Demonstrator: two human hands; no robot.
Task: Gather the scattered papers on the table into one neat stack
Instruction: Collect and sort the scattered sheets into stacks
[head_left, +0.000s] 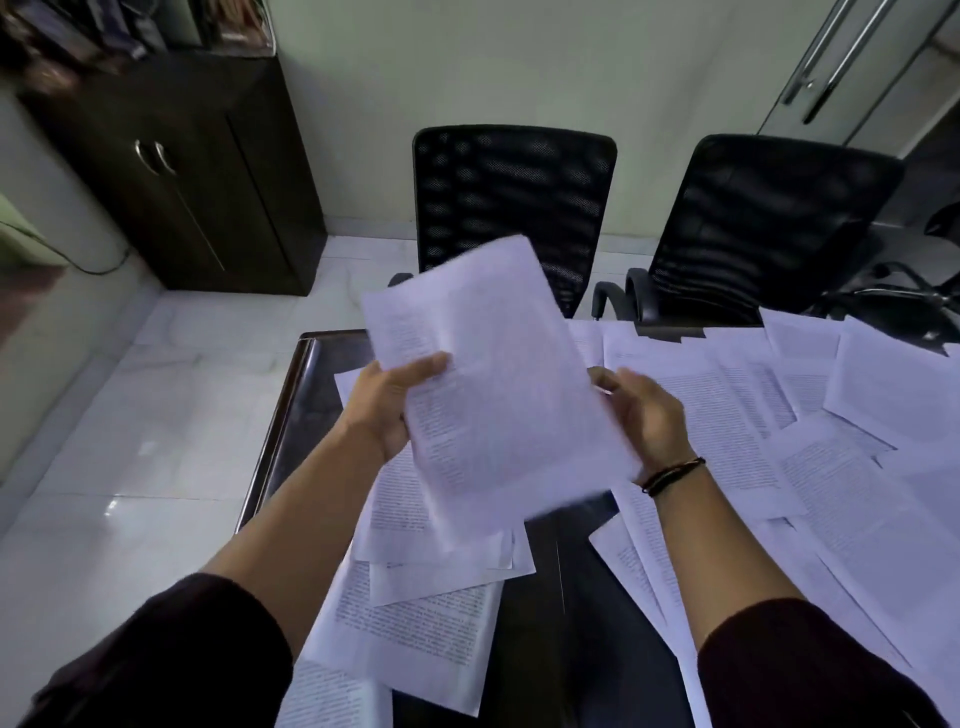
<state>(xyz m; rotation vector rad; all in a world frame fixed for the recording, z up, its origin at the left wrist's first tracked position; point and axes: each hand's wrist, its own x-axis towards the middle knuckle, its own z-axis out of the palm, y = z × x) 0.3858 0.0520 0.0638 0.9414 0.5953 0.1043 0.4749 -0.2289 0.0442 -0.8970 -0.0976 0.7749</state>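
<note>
Meanwhile both hands (511, 410) grip a paper sheaf (498, 384) (blurred) above the table (545, 623)

head view: single, worn at head height | faces forward and down over the near edge of the table (291, 415) | close above it | chairs (511, 208) beyond its far edge

Dim, bluish light; held papers (498, 384) motion-blurred; wide-angle edges bend outward.

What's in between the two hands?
In the head view, a held bundle of white printed papers sits between the left hand and right hand, raised above the dark table.
</note>
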